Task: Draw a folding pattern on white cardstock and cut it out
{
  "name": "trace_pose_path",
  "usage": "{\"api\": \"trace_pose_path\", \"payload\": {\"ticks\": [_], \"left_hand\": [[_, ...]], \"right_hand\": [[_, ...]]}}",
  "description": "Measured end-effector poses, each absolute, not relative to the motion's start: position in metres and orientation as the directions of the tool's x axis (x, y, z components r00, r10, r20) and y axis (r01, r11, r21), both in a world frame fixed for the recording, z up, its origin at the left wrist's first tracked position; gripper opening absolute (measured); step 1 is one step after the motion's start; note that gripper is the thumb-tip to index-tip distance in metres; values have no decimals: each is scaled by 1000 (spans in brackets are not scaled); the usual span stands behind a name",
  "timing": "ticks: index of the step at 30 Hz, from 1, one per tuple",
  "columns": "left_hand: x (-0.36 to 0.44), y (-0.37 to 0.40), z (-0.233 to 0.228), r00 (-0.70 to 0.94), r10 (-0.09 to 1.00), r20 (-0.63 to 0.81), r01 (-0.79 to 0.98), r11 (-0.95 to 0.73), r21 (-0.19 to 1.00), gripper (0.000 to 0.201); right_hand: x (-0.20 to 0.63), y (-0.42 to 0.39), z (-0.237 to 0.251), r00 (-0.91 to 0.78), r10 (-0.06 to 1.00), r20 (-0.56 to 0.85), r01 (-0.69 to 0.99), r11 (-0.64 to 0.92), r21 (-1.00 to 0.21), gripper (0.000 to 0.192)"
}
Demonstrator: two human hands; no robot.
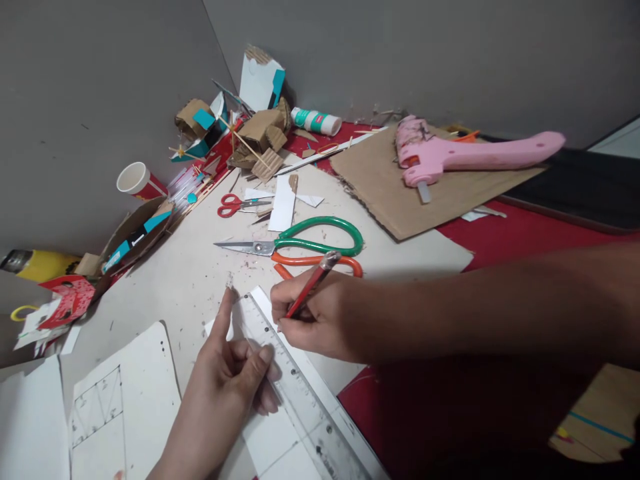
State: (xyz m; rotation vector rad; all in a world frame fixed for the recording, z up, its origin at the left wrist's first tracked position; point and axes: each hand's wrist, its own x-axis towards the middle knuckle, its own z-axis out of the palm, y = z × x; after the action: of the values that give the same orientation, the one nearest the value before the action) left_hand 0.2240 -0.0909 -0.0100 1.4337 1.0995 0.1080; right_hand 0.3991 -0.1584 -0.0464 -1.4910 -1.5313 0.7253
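A clear plastic ruler lies slantwise over a smooth white card on the table. The left hand presses it down, fingers curled on its near edge and forefinger stretched beside it. The right hand has its fingers pinched together round a red pencil, tip at the ruler's far edge. Green-handled scissors lie just beyond.

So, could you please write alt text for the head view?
The right hand holds a red pencil against a clear ruler that the left hand presses onto white paper. Green-handled scissors and a pink glue gun lie beyond.
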Motion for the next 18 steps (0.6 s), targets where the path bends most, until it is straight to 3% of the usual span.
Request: {"api": "trace_pose_path", "payload": {"ticks": [11,18], "left_hand": [[225,-92,-9,531,655,-538,546,221,808,100],[224,-92,-9,547,649,-529,526,225,820,99]], "right_hand": [[393,-161,-51,149,956,254,514,144,-845,13],[392,-160,-47,59,968,242,624,153,-766,15]]}}
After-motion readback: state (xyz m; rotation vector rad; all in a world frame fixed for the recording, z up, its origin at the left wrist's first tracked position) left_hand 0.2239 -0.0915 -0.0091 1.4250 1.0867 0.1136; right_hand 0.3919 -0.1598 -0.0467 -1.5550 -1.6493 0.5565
